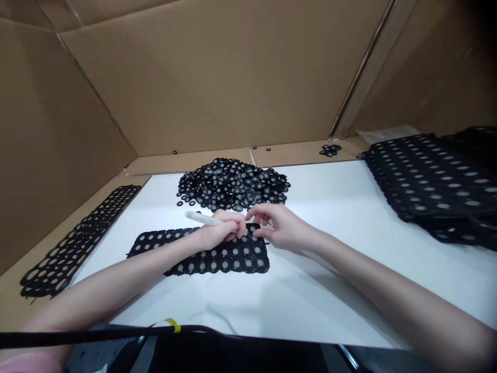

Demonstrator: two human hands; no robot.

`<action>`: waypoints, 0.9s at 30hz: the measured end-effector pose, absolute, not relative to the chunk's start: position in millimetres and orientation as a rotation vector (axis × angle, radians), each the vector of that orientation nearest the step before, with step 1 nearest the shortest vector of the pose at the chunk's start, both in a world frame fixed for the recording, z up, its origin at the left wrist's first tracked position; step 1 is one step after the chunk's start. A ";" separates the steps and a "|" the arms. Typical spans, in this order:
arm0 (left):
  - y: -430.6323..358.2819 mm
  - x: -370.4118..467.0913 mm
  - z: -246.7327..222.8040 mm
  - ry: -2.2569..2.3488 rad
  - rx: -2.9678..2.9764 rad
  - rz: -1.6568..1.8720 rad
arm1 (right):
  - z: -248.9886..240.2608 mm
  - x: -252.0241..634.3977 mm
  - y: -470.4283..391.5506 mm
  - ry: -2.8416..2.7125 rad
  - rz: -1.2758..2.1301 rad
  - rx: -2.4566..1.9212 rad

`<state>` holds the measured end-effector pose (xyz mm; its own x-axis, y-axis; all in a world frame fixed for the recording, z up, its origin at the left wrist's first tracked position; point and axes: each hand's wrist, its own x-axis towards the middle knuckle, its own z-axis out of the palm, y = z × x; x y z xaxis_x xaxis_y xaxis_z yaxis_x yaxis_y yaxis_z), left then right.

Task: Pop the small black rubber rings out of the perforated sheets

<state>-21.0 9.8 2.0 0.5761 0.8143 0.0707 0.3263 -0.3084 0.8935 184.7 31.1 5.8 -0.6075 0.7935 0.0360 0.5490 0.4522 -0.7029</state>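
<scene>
My left hand point(223, 230) is closed round a white pen-like tool point(202, 218), its tip hidden by the fingers. Beneath that hand lies a black rubber sheet point(225, 265) of joined rings with pale grey round centres. At the sheet's upper right corner, my right hand point(275, 225) rests with curled fingers, thumb and forefinger apart. Nothing shows between them, though the fingertips are partly hidden. Just beyond both hands rises a heap of loose black rings point(233, 182), many with grey centres.
Left of the white board point(330, 290) lies a strip of punched-out black sheets point(79, 238). Stacked black sheets point(435, 178) with grey dots cover the right side. A few loose rings point(330, 150) sit at the back. Cardboard walls point(194, 77) enclose the table. A black cable point(97, 335) crosses in front.
</scene>
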 end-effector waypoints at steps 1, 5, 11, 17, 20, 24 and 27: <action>9.0 -22.5 1.7 0.917 1.862 0.707 | 7.6 185.8 30.4 -2.410 0.895 -1.128; 3.0 -25.7 3.7 0.892 1.932 0.756 | 13.8 187.3 27.8 -2.552 0.819 -1.152; -3.6 -21.4 5.3 0.868 2.079 0.651 | 14.3 184.9 25.8 -2.585 0.762 -1.182; -5.0 -20.7 4.8 0.904 2.107 0.641 | 11.3 183.1 23.8 -2.509 0.846 -1.147; -6.4 -19.0 6.2 0.892 2.143 0.644 | 9.0 182.9 24.4 -2.476 0.902 -1.124; -6.4 -16.8 6.9 0.871 2.210 0.602 | 6.9 182.7 25.3 -2.451 0.934 -1.097; -5.4 -16.4 6.5 0.861 2.229 0.589 | 5.5 183.2 25.0 -2.451 0.935 -1.065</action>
